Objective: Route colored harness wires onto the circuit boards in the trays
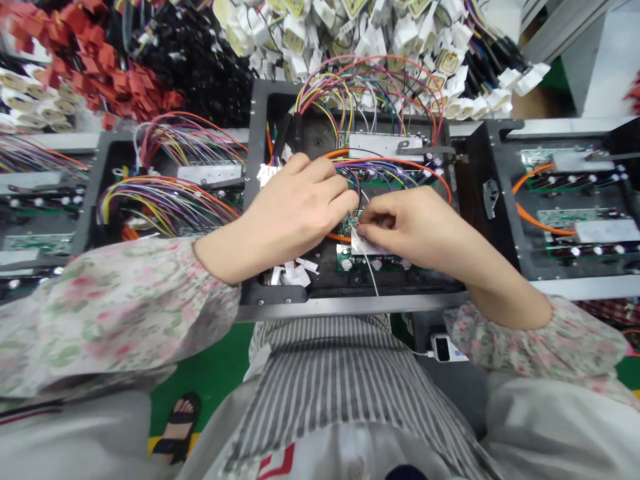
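My left hand (305, 203) reaches over a black tray (425, 275), its fingers curled closed and the tips meeting near the wires; what they hold is hidden. Close beside it, my right hand (417, 223) pinches a thin white wire (371, 270), whose loose end trails toward the tray's front edge. Beneath both hands lies the lower green circuit board (345, 259), partly covered. Behind it is an upper board with a pale metal plate (385, 144) and a bundle of coloured wires (390, 167). An orange wire (340, 237) runs under my left hand.
White tags (295, 273) lie in the tray's front left corner. Similar trays with wired boards stand at left (210, 175) and right (605, 231). Heaps of white connectors (370, 33), red connectors (95, 57) and black leads (200, 73) line the back. A metal rail (340, 307) edges the front.
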A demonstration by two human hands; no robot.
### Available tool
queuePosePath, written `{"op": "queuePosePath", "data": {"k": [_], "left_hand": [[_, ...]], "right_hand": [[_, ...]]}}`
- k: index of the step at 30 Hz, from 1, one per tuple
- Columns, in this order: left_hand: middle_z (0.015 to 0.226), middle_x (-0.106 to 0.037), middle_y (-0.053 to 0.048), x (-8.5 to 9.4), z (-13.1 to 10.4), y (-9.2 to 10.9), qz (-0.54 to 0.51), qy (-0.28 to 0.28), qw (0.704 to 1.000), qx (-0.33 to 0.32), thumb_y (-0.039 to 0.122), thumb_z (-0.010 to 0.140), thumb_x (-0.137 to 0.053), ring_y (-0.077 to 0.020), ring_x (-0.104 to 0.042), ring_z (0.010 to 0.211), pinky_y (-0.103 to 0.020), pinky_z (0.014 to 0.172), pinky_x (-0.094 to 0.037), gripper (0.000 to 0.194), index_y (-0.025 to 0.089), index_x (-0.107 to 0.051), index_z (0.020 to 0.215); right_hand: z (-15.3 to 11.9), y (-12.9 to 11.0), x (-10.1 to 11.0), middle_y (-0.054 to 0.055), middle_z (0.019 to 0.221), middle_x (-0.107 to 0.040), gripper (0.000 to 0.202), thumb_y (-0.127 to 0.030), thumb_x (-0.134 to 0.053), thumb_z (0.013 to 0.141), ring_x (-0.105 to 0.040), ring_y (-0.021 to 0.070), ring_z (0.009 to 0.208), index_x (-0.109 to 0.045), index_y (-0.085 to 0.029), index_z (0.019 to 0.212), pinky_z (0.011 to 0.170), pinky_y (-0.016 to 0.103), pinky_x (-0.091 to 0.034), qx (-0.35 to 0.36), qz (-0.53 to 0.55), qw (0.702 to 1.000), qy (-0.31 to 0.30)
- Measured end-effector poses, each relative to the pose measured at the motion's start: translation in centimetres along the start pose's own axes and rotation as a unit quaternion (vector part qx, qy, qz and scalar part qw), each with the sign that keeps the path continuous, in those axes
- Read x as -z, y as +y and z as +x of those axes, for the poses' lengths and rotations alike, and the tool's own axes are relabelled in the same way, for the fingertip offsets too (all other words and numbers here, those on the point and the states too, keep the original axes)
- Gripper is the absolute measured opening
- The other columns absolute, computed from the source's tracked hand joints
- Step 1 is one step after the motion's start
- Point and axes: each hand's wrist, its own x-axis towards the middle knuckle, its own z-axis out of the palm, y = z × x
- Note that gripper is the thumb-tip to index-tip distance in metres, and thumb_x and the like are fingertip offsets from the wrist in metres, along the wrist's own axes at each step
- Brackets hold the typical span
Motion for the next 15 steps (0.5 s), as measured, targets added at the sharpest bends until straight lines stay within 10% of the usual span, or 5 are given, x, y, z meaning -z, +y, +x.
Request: {"op": "queuePosePath", "data": {"k": [6,15], "left_hand": [[0.123,-0.062,-0.012,0.6,-1.8,-0.7,-0.022,0.028,0.999,0.0,0.02,0.099,-0.029,-0.0275,-0.059,0.114,-0.041,0.083,-0.051,0.034,0.013,-0.063,0.096],[0.104,-0.066,-0.005,0.9,-1.6,-1.2,-0.026,-0.026,0.999,-0.012,0.03,0.103,-0.023,-0.0199,-0.059,0.102,-0.035,0.084,-0.046,0.041,0.015,-0.062,0.099]], "right_hand": [[0.8,0.1,-0.9,0.001,0.08,-0.067,0.013,-0.014,-0.053,0.081,-0.061,0.0158,0.072,-0.064,-0.02,0.083,0.071,0.029,-0.045,0.001,0.05,0.994,0.101],[1.8,0.8,-2.4,0.0,0.081,-0.066,0.015,-0.01,-0.053,0.081,-0.062,0.0171,0.077,-0.06,-0.022,0.085,0.073,0.029,-0.047,-0.005,0.039,0.997,0.066]]}}
